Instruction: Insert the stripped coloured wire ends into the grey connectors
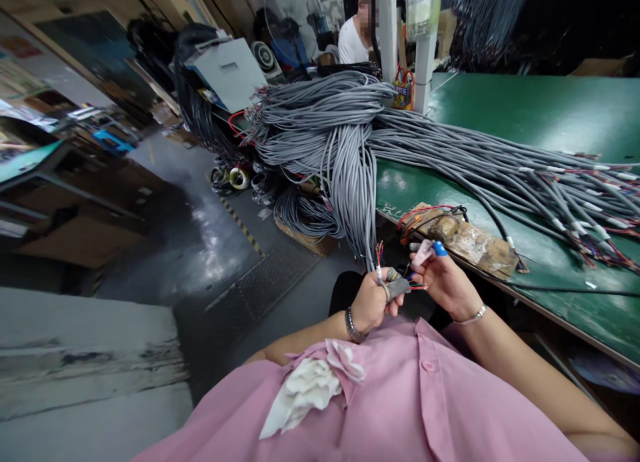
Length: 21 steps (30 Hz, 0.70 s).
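Note:
My left hand [373, 303] is closed around the end of a grey cable [379, 275], with grey covers on some of its fingers. Thin coloured wires [418, 287] fan out to the right from its grip. A second tuft of bare coloured wire ends [379, 252] stands up just above that hand. Close by on the right, my right hand [446, 285] has its fingers curled at the wires, a blue cover on one fingertip and a pinkish one on another. A blue wire runs to its fingertips; the exact pinch point is partly hidden.
A thick bundle of grey cables [345, 125] drapes over the green table [540, 115], its stripped ends spread at right. A taped wooden block [480, 245] lies at the table edge. A person [354, 39] sits at the back near a fan [290, 22]. Coils lie below.

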Each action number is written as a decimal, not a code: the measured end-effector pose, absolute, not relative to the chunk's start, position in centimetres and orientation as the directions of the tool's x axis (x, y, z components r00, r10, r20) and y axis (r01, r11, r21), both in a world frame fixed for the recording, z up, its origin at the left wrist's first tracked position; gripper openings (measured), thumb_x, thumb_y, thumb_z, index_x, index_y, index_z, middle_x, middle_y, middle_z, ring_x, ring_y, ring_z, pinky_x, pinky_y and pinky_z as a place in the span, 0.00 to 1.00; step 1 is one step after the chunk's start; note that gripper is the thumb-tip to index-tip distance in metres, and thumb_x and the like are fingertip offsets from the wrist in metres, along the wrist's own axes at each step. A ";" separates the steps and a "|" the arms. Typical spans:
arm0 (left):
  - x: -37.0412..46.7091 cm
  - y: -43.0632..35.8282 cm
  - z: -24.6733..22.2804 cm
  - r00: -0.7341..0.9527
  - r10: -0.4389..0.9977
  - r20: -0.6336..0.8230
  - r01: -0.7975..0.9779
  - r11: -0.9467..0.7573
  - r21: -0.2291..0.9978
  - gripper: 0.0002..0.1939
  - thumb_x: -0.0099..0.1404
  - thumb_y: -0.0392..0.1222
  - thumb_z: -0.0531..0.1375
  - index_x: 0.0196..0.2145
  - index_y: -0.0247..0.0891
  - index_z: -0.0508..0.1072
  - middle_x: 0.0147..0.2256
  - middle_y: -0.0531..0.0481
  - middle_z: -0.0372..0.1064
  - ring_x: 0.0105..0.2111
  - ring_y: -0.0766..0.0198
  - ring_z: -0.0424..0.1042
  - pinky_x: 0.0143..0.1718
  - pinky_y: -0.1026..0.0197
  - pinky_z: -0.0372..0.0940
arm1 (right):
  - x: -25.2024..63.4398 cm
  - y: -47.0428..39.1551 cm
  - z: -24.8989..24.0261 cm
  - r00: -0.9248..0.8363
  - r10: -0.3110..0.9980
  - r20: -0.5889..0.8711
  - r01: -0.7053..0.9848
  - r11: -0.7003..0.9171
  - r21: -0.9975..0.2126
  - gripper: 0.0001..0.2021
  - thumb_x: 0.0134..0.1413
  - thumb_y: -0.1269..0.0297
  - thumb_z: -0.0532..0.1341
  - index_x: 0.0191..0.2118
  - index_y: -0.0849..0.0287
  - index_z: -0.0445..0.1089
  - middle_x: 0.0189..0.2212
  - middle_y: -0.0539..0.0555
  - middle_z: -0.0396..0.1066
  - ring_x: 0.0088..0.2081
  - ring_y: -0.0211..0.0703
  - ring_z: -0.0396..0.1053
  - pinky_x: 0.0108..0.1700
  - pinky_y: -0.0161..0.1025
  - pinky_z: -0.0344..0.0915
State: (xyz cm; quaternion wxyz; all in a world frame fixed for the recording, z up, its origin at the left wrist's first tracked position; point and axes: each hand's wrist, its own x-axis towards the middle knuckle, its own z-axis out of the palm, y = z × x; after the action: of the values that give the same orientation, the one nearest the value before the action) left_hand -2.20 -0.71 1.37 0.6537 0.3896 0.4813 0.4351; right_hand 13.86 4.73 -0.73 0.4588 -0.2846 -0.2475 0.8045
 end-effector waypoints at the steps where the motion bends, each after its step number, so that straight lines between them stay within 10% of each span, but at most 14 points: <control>1: -2.2 -0.8 1.3 0.152 0.946 -0.287 -0.201 0.314 0.928 0.17 0.53 0.51 0.63 0.21 0.34 0.65 0.16 0.55 0.63 0.10 0.74 0.58 0.12 0.69 0.47 | 13.8 4.7 -0.7 -0.408 0.882 -0.234 -0.594 -0.451 -0.666 0.16 0.52 0.46 0.61 0.34 0.55 0.74 0.34 0.52 0.73 0.29 0.36 0.66 0.31 0.34 0.66; 10: -2.1 -0.4 1.2 0.109 0.956 -0.271 -0.158 0.286 0.945 0.18 0.54 0.52 0.63 0.22 0.35 0.65 0.17 0.54 0.65 0.11 0.74 0.58 0.12 0.69 0.48 | 14.6 4.1 -0.8 -0.479 0.843 -0.243 -0.472 -0.481 -0.739 0.23 0.51 0.40 0.57 0.34 0.57 0.73 0.31 0.54 0.71 0.29 0.39 0.67 0.30 0.36 0.66; 21: -2.7 -0.7 0.4 0.179 0.953 -0.245 0.080 0.234 0.969 0.13 0.55 0.46 0.62 0.22 0.36 0.65 0.17 0.54 0.64 0.12 0.72 0.61 0.14 0.69 0.52 | 13.5 2.3 -0.1 -0.412 0.898 -0.151 -0.199 -0.251 -0.947 0.09 0.43 0.60 0.69 0.29 0.58 0.72 0.26 0.49 0.71 0.26 0.36 0.63 0.29 0.34 0.60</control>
State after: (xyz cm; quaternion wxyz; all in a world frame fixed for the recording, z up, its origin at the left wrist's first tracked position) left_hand -2.73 -0.70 0.39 0.5871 0.4949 0.5219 0.3715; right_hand 13.48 2.32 -0.13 0.3935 -0.3730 -0.4687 0.6974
